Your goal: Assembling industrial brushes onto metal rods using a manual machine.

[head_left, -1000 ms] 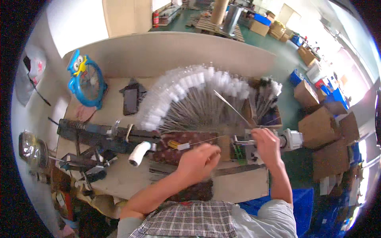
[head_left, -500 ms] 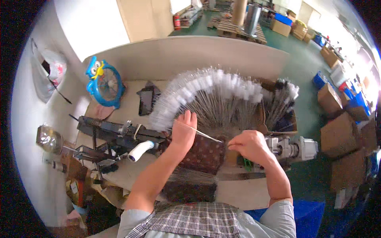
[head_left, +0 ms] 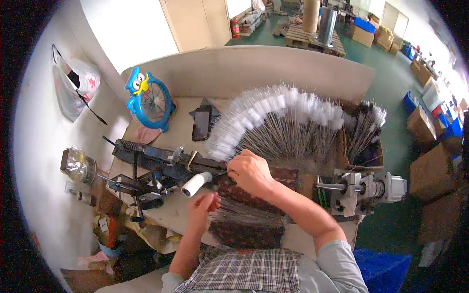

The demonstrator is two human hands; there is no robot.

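Note:
My right hand (head_left: 251,172) reaches across to the inner end of a black hand-cranked machine (head_left: 161,158). Its fingers are pressed together there, and what they pinch is hidden. Lower and to the left, my left hand (head_left: 202,205) is closed with curled fingers, just under the white crank handle (head_left: 196,184) and apart from it; anything in it is too small to name. Beside that hand lies a bundle of thin metal wires (head_left: 249,211) on dark brown cloth (head_left: 251,234). Beyond my right hand fans a large pile of white-tufted wire brushes (head_left: 288,117).
At the right stands a metal motor unit (head_left: 364,188) with a shaft. A cardboard box (head_left: 373,158) behind it holds more brushes. A blue bird-shaped fan (head_left: 151,100) and a phone (head_left: 201,123) rest at the back left. A low board (head_left: 254,71) edges the table.
My right hand has moved left from the motor unit to the black machine. My left hand has come down toward me, below the crank handle. The pale strand between the hands no longer shows.

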